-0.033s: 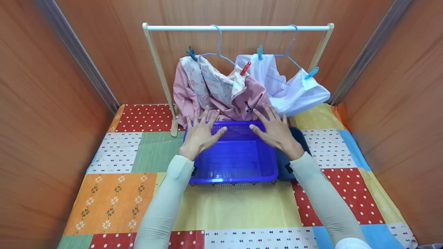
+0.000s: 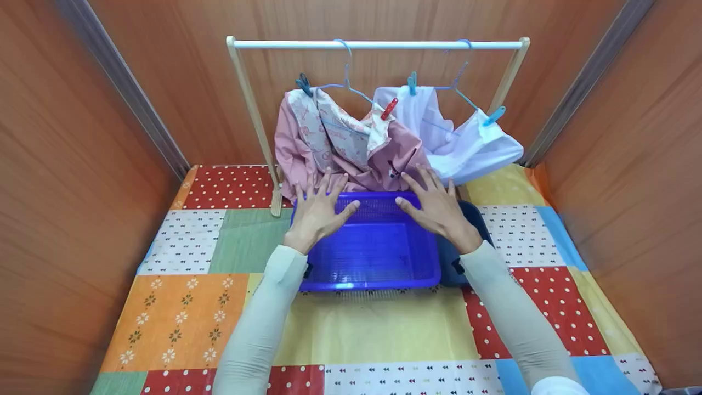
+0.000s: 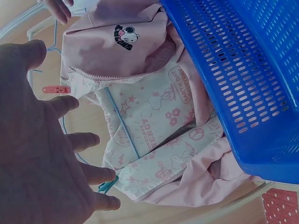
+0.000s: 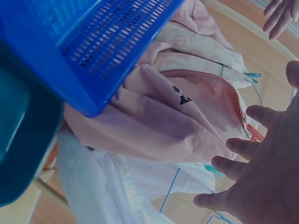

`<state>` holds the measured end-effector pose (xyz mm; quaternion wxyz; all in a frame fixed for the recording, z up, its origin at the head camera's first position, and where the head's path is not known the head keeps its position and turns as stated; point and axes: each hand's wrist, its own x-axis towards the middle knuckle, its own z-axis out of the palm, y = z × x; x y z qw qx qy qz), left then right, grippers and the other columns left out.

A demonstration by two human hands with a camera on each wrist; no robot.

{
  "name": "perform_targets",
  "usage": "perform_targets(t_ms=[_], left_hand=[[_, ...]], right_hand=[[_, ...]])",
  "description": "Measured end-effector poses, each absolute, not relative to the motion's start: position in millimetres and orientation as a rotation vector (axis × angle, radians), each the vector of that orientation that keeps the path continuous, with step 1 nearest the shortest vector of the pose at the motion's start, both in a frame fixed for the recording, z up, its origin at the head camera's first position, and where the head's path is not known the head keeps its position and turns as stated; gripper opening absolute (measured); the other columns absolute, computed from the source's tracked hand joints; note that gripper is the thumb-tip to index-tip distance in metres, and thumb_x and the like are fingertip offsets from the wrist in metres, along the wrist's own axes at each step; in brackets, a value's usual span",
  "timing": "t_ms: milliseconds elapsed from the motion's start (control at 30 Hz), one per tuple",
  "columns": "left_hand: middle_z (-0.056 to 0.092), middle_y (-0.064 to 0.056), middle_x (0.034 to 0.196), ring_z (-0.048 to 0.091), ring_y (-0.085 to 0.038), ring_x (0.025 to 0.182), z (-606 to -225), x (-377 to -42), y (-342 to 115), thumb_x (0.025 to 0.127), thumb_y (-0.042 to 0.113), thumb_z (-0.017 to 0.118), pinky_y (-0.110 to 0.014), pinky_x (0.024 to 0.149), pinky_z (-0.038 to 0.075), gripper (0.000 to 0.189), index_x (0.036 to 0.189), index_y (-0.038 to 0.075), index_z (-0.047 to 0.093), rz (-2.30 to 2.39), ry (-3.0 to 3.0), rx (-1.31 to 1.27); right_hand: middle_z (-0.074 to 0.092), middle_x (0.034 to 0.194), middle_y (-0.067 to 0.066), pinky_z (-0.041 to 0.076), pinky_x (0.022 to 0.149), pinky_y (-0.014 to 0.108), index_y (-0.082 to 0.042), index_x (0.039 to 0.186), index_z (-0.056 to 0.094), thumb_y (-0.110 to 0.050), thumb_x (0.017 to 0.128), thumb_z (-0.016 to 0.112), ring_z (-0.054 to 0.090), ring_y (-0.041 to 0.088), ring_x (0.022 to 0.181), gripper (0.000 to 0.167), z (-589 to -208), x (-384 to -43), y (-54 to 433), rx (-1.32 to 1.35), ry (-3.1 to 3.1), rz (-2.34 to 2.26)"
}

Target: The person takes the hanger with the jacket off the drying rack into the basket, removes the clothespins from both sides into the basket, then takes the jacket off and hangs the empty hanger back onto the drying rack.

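Pink zip-up jacket (image 2: 348, 145) hung from a blue hanger (image 2: 346, 71) on a white rail (image 2: 406, 44), gripped by a dark teal clothespin (image 2: 303, 84) toward its 11 o'clock and a red clothespin (image 2: 389, 108) toward its 1 o'clock. A blue perforated basket (image 2: 367, 247) lay at the jacket's 6 o'clock, a dark teal tub (image 2: 451, 263) at the basket's 3 o'clock, a white garment (image 2: 471, 148) at the jacket's 3 o'clock. The left hand (image 2: 318, 216) and right hand (image 2: 439, 214) hovered above the basket, fingers spread wide, holding nothing. The step in hand seemed a ready pose, no grip yet taken. Any move on the jacket likely called for pinching a clothespin, the red one at the right hand's 11 o'clock, while the other hand steadied the jacket.
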<state>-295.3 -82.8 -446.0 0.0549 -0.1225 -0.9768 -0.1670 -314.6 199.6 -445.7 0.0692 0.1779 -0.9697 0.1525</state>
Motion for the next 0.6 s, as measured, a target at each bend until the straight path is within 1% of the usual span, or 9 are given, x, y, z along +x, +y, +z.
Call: perform_targets(t_ms=[167, 267, 433, 600], left_hand=[[0.012, -0.007, 0.166, -0.001, -0.042, 0.152, -447, -294, -83, 0.092, 0.073, 0.036, -0.066, 0.118, -0.004, 0.077, 0.157, 0.033, 0.022, -0.524, -2.950, -0.372], [0.011, -0.006, 0.167, -0.001, -0.042, 0.152, -448, -292, -82, 0.092, 0.073, 0.036, -0.065, 0.119, -0.004, 0.077, 0.157, 0.034, 0.021, -0.508, -2.957, -0.382], [0.009, -0.006, 0.167, -0.001, -0.041, 0.153, -447, -294, -82, 0.093, 0.072, 0.036, -0.064, 0.120, -0.003, 0.076, 0.157, 0.035, 0.019, -0.503, -2.960, -0.384], [0.009, -0.005, 0.167, 0.001, -0.040, 0.153, -446, -298, -82, 0.093, 0.072, 0.035, -0.063, 0.120, 0.000, 0.076, 0.157, 0.034, 0.019, -0.529, -2.956, -0.375]], right_hand=[[0.018, 0.165, 0.010, 0.008, 0.114, 0.073, -0.030, 0.155, 0.031, -0.073, 0.093, 0.033, 0.016, 0.038, 0.152, 0.075, -446, -313, 197, 0.548, -2.905, 0.437], [0.021, 0.164, 0.010, 0.008, 0.115, 0.072, -0.029, 0.155, 0.031, -0.073, 0.093, 0.034, 0.017, 0.036, 0.152, 0.075, -446, -312, 197, 0.560, -2.893, 0.441], [0.024, 0.163, 0.010, 0.009, 0.117, 0.069, -0.026, 0.154, 0.033, -0.072, 0.093, 0.036, 0.020, 0.036, 0.151, 0.076, -442, -315, 197, 0.590, -2.852, 0.475], [0.026, 0.162, 0.011, 0.014, 0.118, 0.065, -0.020, 0.153, 0.036, -0.065, 0.095, 0.041, 0.024, 0.034, 0.149, 0.073, -435, -326, 203, 0.600, -2.798, 0.495]])
